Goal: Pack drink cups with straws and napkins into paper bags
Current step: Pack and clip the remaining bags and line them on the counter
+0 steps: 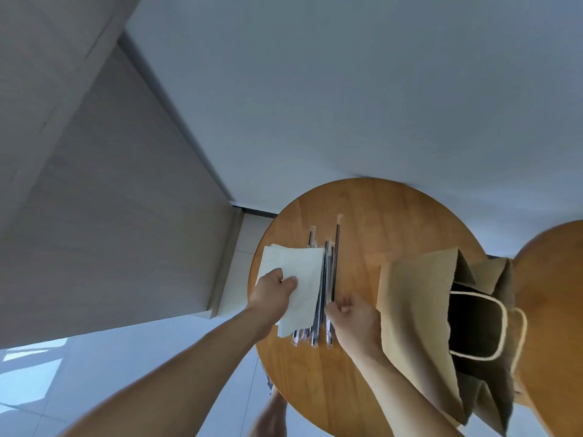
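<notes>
Your left hand (273,287) pinches top napkin (307,268) on round table (378,222); your right hand (351,315) curls at wrapped straws (329,272), grip cannot tell; open paper bag (413,294) at right

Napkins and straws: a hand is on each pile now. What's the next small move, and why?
Probably lift both picks and carry them right to the paper bag. The left hand pinches the top napkin, the right hand pinches a wrapped straw, and the bag's mouth gapes open just beside them.
</notes>
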`<state>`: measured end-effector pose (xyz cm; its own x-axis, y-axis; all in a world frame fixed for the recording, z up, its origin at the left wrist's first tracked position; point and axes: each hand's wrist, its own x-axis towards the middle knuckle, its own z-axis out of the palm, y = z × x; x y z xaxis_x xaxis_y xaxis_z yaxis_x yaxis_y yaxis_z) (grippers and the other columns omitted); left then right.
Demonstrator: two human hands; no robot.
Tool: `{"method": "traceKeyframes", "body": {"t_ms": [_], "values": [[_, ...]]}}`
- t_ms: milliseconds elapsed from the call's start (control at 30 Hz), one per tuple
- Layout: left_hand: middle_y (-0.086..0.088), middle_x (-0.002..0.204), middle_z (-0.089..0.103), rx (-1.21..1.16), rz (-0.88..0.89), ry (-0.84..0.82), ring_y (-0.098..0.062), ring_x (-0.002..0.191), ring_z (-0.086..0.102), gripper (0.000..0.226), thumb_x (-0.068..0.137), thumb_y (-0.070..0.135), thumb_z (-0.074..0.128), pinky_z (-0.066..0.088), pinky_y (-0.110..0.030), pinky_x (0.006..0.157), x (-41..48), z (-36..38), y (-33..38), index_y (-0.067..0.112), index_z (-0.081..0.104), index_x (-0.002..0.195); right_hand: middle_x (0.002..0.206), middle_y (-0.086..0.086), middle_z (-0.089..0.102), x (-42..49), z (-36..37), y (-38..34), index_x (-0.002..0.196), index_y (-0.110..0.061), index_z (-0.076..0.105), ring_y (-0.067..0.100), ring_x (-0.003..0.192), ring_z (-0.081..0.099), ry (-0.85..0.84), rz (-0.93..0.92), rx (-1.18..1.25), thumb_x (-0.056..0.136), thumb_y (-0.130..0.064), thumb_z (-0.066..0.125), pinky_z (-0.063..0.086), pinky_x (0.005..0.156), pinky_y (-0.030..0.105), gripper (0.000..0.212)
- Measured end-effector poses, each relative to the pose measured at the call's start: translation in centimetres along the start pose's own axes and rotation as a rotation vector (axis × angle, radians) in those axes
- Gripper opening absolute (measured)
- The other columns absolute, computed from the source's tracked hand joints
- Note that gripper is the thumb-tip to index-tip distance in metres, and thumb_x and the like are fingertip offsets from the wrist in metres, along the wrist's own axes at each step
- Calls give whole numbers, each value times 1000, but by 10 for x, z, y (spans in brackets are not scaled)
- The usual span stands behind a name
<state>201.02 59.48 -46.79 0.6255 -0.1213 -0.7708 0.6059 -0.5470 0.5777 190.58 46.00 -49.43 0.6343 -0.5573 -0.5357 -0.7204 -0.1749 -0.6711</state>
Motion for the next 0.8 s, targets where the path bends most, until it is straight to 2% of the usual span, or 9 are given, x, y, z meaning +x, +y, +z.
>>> {"method": "traceKeyframes", "body": {"t_ms": [100, 267, 333, 433, 500, 567, 633, 700, 800], "values": [[-6, 89, 66, -15, 79, 5, -20, 78, 61, 20, 97, 29, 52, 46, -33, 66, -20, 0, 28, 10, 58, 93, 52, -15, 58, -23, -16, -27, 68, -23, 60, 1, 44, 52, -64, -109, 43, 77, -17, 68, 38, 44, 13, 13], [-17, 87, 64, -122, 177, -9, -26, 76, 60, 32, 90, 26, 61, 47, -39, 68, -60, 3, 63, -4, 62, 101, 64, -9, 62, -46, -48, -57, 74, -25, 63, -1, 59, 58, -94, -179, 41, 79, -19, 69, 42, 54, 12, 10], [-13, 91, 72, -164, 220, -40, -29, 81, 69, 30, 88, 29, 68, 55, -44, 71, -73, 4, 72, 2, 68, 100, 67, -8, 63, -55, -60, -64, 75, -26, 64, -3, 67, 59, -82, -230, 48, 80, -18, 71, 43, 58, 9, 11], [1, 93, 76, -196, 287, -76, -16, 83, 73, 23, 86, 31, 75, 59, -31, 69, -91, 6, 85, 16, 71, 102, 69, -6, 64, -68, -76, -72, 77, -24, 64, -3, 71, 60, -87, -244, 70, 82, -18, 70, 43, 60, 7, 9], [4, 97, 76, -219, 335, -83, -15, 88, 73, 23, 86, 29, 76, 60, -33, 76, -102, 10, 93, 21, 69, 107, 66, -8, 64, -73, -86, -74, 76, -24, 64, -5, 68, 59, -59, -238, 77, 80, -19, 70, 42, 59, 7, 8], [5, 99, 76, -228, 379, -96, -15, 89, 73, 24, 86, 27, 75, 60, -34, 78, -113, 14, 103, 23, 69, 109, 66, -13, 65, -78, -96, -76, 76, -26, 64, -4, 67, 59, -40, -238, 84, 79, -22, 70, 42, 58, 8, 7], [5, 97, 76, -234, 424, -109, -14, 88, 73, 21, 86, 25, 75, 59, -30, 73, -123, 18, 111, 22, 70, 107, 71, -14, 66, -83, -106, -79, 80, -30, 63, -5, 71, 60, -34, -255, 55, 80, -28, 70, 44, 59, 9, 7], [5, 96, 76, -254, 473, -138, -15, 87, 73, 19, 87, 23, 74, 57, -26, 69, -133, 20, 121, 21, 71, 105, 86, -18, 67, -88, -121, -84, 91, -36, 60, -9, 81, 59, 6, -295, 54, 82, -39, 71, 44, 64, 10, 14], [-1, 99, 76, -267, 516, -225, -21, 90, 73, 13, 87, 23, 72, 55, -26, 66, -146, 21, 140, 20, 75, 100, 106, -25, 58, -93, -152, -98, 112, -41, 53, -7, 95, 55, 147, -379, 143, 80, -47, 74, 45, 75, 16, 39]]}}
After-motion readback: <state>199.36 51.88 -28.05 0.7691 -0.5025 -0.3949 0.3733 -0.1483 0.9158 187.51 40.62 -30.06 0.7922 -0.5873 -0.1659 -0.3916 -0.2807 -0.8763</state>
